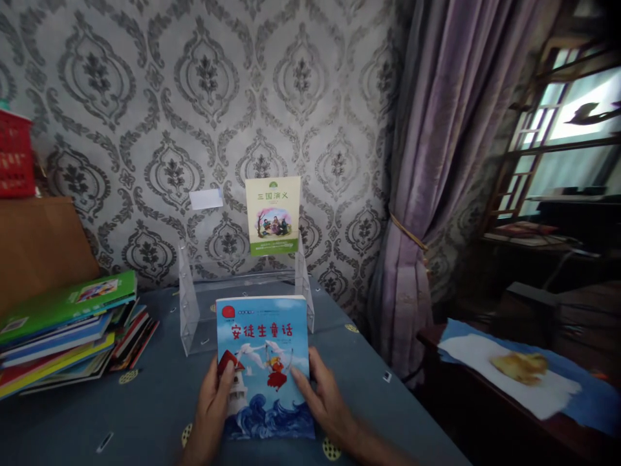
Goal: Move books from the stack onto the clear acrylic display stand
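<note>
A blue picture-covered book [264, 369] with red Chinese lettering is held upright, cover toward me, over the near part of the table. My left hand [213, 395] grips its left edge, thumb on the cover. On the right edge, my right hand [325, 395] grips it the same way. Just behind stands a clear acrylic display rack [187, 301], its lower middle hidden by the blue book. At the rack's upper right rests a cream and green book [273, 217], and a small white card [206, 199] shows at its upper left.
A stack of books [68, 330] lies on the table [160, 408] at left, below a wooden box [43, 246] and a red basket [14, 155]. A purple curtain [422, 194] hangs at right. Beyond the table edge, a cloth and white paper [470, 353] carry some food.
</note>
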The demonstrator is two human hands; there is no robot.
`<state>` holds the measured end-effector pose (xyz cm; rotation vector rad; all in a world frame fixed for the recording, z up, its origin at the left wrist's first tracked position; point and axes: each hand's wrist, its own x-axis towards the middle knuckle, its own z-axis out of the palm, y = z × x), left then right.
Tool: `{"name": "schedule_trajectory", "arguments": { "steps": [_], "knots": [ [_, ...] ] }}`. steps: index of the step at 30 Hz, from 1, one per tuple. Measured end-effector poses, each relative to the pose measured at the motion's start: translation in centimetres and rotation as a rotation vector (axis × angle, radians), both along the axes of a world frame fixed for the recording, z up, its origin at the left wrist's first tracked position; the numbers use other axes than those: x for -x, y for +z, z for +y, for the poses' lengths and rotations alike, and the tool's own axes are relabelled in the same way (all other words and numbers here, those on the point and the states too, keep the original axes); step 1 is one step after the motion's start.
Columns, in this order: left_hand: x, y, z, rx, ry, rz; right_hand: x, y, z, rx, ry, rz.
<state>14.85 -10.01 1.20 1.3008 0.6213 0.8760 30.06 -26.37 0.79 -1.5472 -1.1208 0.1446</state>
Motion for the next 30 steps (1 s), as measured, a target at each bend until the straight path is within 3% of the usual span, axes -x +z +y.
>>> {"name": "schedule_trajectory", "arguments": {
  "steps": [5,12,21,30],
  "knots": [
    [0.1,0.0,-0.3,-0.040,-0.020,0.009,-0.9,0.4,-0.6,0.031,0.146,0.021],
    [0.3,-2.1,0.3,-0.027,0.047,0.065,-1.6,0.7,-0.3,0.043,0.313,0.233],
    [0.6,-0.4,-0.3,-0.098,-0.069,0.029,-1.9,0.5,-0.3,0.082,0.356,0.273],
    [0.6,0.2,-0.6,-0.221,-0.110,0.099,-2.6,0.4,-0.4,0.075,0.271,0.100]
  ]
}}
